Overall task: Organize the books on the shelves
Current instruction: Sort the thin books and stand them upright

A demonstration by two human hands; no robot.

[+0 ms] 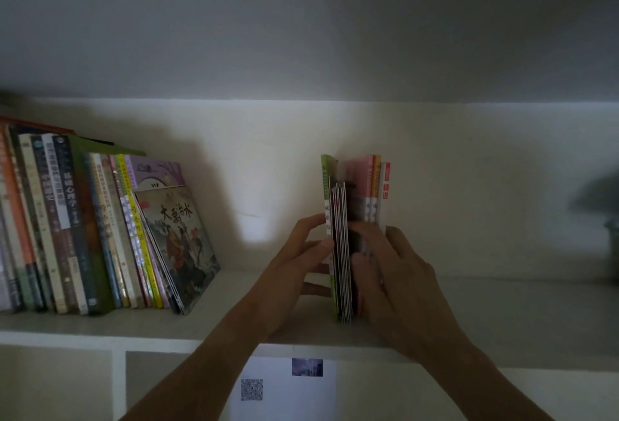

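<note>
A small bundle of books (351,233) stands upright on the white shelf (502,313), about midway along it and near its front edge, spines facing out and long axes vertical. The bundle has a green cover on its left side, thin dark booklets in the middle, and pink, orange and red-and-white spines on its right. The left hand (294,273) presses against the green side, fingers bent with their tips on the cover and thumb up near the spines. The right hand (395,269) is laid against the other side, fingers spread and lightly bent over the spines and right flank, so the bundle is squeezed between both hands.

Well apart, toward the shelf's left end, a longer row of books (83,226) leans to the left, its outermost picture book (181,249) tilted with its illustrated cover showing. At the far right end a blurred dark object (603,219) sits on the shelf. Below the front edge hangs a white sheet with a QR code (284,390)
</note>
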